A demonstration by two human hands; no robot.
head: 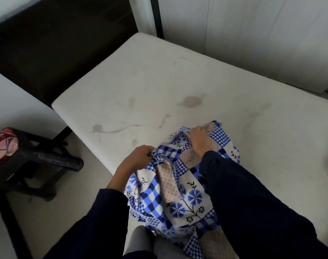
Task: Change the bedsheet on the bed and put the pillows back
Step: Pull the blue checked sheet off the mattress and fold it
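Our left hand (139,157) is clamped on a bunched edge of the bedsheet (189,195), fingers curled round the cloth at the near side of the bed. Our right hand (197,138) reaches farther in, its fingers closed on a fold near the sheet's far edge. From the head view we see the bedsheet, a patchwork of blue checks, blue flowers and beige dotted squares, lying crumpled between our dark sleeves, partly on the mattress (150,81) and partly hanging over its near side towards our lap. The mattress is bare and off-white, with several brownish stains across its top. Beyond its far end stands a dark headboard (56,43). To our left, on the pale floor, a dark stool (38,157) carries a red and pink flowered cloth bundle (3,144).
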